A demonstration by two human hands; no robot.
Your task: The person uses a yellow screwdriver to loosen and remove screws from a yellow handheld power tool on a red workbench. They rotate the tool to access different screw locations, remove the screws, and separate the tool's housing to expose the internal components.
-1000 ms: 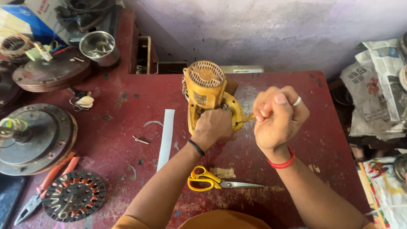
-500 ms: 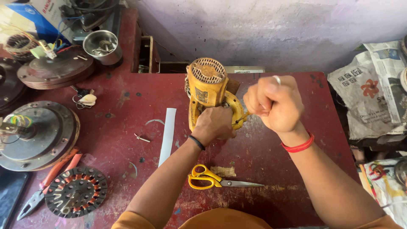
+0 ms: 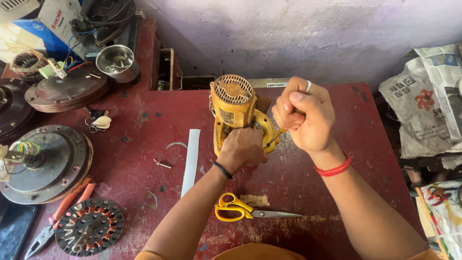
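Left hand (image 3: 243,148): grips yellow power tool (image 3: 234,111), hiding its lower body.
Right hand (image 3: 304,114): fisted round screwdriver (image 3: 274,137); handle hidden.
Bench (image 3: 298,188): near edge cut off.

Scuffed yellow plastic tool housing (image 3: 232,113) on a worn, matt red-painted table (image 3: 298,183).

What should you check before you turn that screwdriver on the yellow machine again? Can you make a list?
1. Left hand steadies the yellow power tool: ok.
2. Right hand grips the screwdriver firmly: ok.
3. Tip seated in a screw: cannot tell, hidden by the hands.
4. Tool stands steady on the red table: ok.
5. Scissors lie apart from both arms: ok.
6. Loose screw kept safe: not ok, it lies loose on the table.
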